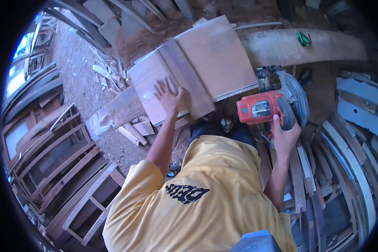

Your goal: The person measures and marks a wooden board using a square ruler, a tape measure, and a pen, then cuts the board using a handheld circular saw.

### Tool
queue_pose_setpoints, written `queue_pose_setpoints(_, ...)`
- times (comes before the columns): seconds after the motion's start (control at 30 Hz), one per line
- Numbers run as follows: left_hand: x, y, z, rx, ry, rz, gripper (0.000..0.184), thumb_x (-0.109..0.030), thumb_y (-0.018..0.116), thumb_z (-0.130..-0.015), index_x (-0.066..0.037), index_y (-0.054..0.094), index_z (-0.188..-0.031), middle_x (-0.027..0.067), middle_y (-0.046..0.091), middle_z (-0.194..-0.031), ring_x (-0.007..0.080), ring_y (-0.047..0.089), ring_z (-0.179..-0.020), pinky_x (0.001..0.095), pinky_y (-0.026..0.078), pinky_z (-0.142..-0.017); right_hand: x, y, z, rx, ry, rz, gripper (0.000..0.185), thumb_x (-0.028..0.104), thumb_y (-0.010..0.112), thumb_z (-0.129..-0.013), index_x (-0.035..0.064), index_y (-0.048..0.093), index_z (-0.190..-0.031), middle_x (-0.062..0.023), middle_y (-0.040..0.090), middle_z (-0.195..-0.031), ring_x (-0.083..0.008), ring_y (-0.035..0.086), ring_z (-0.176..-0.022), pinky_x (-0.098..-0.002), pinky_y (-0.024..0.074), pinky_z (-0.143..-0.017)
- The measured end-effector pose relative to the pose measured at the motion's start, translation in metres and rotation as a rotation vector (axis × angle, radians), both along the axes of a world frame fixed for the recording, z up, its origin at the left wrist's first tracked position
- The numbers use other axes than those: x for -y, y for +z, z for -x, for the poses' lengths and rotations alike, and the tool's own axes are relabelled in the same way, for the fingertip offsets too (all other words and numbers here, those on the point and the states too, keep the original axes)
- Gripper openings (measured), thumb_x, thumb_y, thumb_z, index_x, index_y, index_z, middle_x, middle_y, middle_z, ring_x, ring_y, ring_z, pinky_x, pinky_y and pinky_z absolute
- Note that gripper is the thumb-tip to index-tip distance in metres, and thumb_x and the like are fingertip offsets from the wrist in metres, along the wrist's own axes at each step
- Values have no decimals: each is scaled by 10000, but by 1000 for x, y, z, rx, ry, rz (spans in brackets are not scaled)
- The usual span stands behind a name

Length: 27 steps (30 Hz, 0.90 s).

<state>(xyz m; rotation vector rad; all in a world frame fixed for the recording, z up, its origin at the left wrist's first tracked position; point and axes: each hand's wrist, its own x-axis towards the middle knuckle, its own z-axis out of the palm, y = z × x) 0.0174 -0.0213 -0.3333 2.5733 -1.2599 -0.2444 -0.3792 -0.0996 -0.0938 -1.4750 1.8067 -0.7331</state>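
Observation:
My left hand (171, 97) lies with its fingers spread on a light plywood panel (222, 54), close against a darker wooden board (188, 77) that lies across it. The thumb reaches toward that board's edge. My right hand (286, 133) grips the rear handle of a red circular saw (260, 108) with a grey blade guard. The saw is just off the panel's right edge; its blade is mostly hidden by the guard. Under the panel runs a worn plank (115, 112) that shows at the left.
A green tape measure (304, 39) rests on a long wooden plank (277, 48) at the back right. Wooden frames (63, 168) are stacked at the left. Long wood strips (353, 155) lie at the right. Offcuts (134, 131) are on the dusty floor (77, 67).

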Motion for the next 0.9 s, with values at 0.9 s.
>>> queue_pose_setpoints(0.9,-25,2,-89,-62,714,-392,918,-731,530,-943,54,546,-1418,329,551,-1361,507,464,-1344,588,338,-1147,22,-34,13,-178,-32,-56,296,157,765,-927,-42,693,-1134,-137,712,-874,-218,698,-721,-368,542,-686)
